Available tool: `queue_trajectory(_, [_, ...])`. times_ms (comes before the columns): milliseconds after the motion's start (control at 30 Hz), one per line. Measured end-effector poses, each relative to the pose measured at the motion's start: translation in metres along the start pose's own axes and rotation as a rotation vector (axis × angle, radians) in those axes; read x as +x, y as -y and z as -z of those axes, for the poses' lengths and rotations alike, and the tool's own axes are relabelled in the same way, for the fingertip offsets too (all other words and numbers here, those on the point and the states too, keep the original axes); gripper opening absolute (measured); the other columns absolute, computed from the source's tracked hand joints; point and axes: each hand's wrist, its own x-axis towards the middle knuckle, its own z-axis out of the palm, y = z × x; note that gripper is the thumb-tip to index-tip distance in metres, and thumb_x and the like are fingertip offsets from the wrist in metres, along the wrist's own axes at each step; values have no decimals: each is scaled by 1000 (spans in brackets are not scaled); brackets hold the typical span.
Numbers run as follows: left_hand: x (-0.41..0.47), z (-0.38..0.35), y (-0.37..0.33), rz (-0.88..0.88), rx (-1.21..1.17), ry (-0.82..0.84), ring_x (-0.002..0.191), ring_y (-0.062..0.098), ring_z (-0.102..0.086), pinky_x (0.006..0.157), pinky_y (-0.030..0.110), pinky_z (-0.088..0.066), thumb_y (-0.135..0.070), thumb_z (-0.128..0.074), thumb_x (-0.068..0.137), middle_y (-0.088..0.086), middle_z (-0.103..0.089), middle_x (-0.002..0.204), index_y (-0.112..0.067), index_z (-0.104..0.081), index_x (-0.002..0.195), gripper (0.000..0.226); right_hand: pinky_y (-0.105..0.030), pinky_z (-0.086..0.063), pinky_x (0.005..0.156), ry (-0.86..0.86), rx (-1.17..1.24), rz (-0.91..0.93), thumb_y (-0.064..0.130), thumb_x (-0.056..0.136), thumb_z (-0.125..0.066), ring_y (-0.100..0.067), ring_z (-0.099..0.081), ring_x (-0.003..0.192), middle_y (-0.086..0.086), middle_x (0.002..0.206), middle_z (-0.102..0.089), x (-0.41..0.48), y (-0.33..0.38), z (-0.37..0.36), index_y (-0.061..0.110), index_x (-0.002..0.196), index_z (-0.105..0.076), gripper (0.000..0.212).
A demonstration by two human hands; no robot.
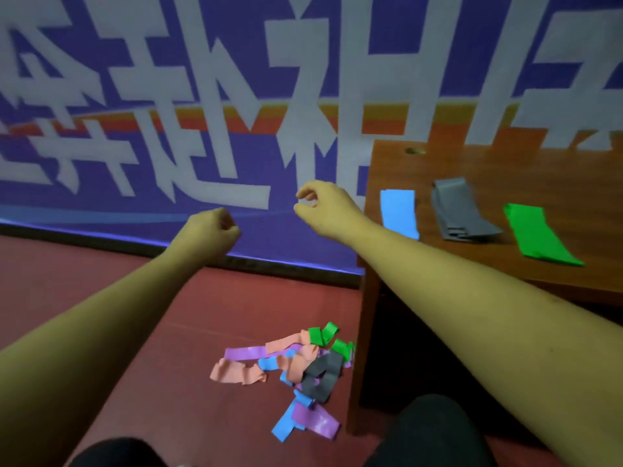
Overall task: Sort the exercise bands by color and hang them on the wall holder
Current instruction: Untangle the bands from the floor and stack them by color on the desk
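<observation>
One worktop (505, 163) carries three sorted lots: one blue band (399, 212) on the left, one grey stack (462, 210) in the middle, its folded layers too close to count, and one green band (539, 235) on the right. One tangled heap (296, 365) lies on the floor (101, 281), showing five colours: orange, purple, blue, green and grey. Its bands cannot be counted singly.

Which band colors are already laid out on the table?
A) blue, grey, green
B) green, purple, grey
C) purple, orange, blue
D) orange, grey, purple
A: on the table lie a blue band, a grey stack and a green band; purple and orange show only in the floor pile.
</observation>
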Motion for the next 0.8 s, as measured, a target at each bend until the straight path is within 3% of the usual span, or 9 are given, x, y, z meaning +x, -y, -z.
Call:
queue_trajectory(133, [6,-29,63,82,-8,33,92,28,-60,74,31,-40,-23,-59,86,12,-68,94,-9,-64,94,16,-30,-44,89,122,34,-45,22,87,-62,-26,-59,102,-12,120,-59,8,-12,-86,12,115,-64,29])
queue_trajectory(367, [20,-134,152,160,9,207,100,34,-59,78,32,-40,-20,-59,87,18,-67,101,-5,-63,97,18,-28,-42,88,286,-26,-213,16,84,-63,-27,-59,106,-15,110,-65,13,-93,-216,8,108,-65,26])
queue_trajectory(600, [20,-262,216,244,30,506,80,30,-50,66,30,-36,-15,-50,86,15,-61,93,-6,-54,90,11,-32,-44,81,375,-78,-426,11,81,-62,-32,-58,97,-18,99,-67,-4,-199,-306,3,98,-66,19])
queue_trajectory(700, [16,-315,232,252,51,577,78,27,-49,70,30,-37,-17,-49,89,8,-56,85,-9,-50,83,11,-33,-39,76,409,-119,-502,8,81,-61,-34,-60,97,-21,99,-68,-21,-246,-339,0,99,-67,21])
queue_trajectory(800, [9,-371,242,245,-19,675,91,29,-59,78,33,-46,-19,-51,91,13,-66,97,-4,-61,94,18,-37,-42,81,446,-137,-565,2,78,-60,-36,-61,97,-24,98,-68,-42,-289,-372,-4,95,-67,19])
